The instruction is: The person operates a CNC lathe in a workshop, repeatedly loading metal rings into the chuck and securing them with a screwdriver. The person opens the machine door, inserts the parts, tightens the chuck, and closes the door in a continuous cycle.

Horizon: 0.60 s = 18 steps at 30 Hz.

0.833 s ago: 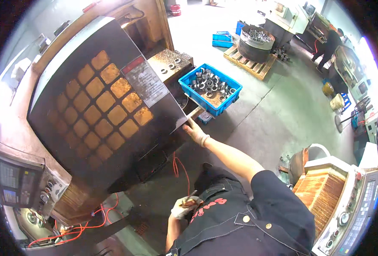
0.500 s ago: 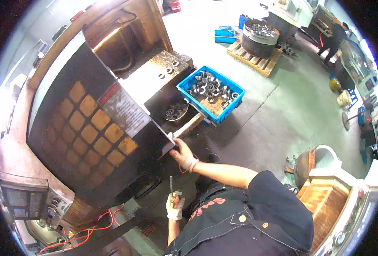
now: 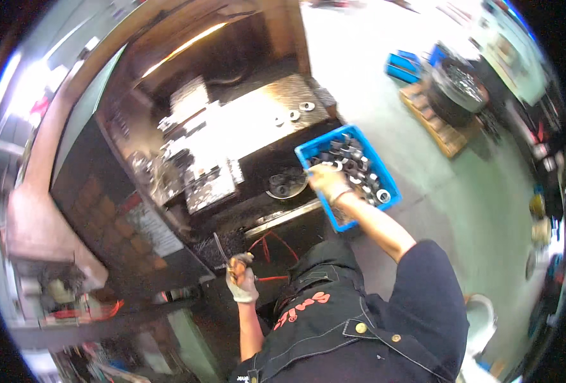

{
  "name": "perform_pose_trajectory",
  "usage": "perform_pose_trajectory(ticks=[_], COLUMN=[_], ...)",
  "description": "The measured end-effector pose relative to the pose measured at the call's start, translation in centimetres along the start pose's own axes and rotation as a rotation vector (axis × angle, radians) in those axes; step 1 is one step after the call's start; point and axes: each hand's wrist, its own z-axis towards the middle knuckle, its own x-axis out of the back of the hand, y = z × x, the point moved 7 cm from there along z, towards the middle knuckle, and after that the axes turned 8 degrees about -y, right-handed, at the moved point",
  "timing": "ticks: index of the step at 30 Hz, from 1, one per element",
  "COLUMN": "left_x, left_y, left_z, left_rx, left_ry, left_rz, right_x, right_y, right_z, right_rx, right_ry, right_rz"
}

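My left hand [image 3: 241, 284], in a pale glove, is closed round a tool with a thin metal rod [image 3: 220, 249] and an orange-and-dark handle; its exact kind is unclear. It is held in front of the machine opening. My gloved right hand [image 3: 329, 182] is over the left side of a blue crate [image 3: 395, 191]. The crate holds many dark and shiny metal rings [image 3: 353, 156]. Motion blur hides my right fingers, so I cannot see whether they grip anything. Three rings [image 3: 294, 115] sit on the machine's wet ledge, behind the crate.
The machine door [image 3: 104, 210] stands slid to the left, baring metal fixtures [image 3: 209, 185] inside. A round pan [image 3: 287, 185] with dark rings sits below the ledge. Red hose [image 3: 267, 246] hangs near my left hand. A drum [image 3: 455, 92] on a wooden pallet [image 3: 433, 124] stands far right.
My right hand has left the door's edge and moved to the blue crate. The door has slid left, opening up the machine's inside. My left hand still holds the tool, now tilted left.
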Motion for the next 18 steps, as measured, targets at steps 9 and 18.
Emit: perform_pose_trajectory(ticks=[9, 18], left_x=[7.8, 12.5], left_y=[-2.8, -7.9], left_z=[4.2, 3.7], left_rx=[0.081, 0.118], left_ry=[0.459, 0.416], left_rz=[-0.202, -0.541], right_x=[2.5, 1.1], right_y=[13.4, 15.8], right_z=[7.7, 10.0], right_rx=[-0.21, -0.289], right_ry=[-0.016, 0.006], right_rz=[-0.502, -0.313])
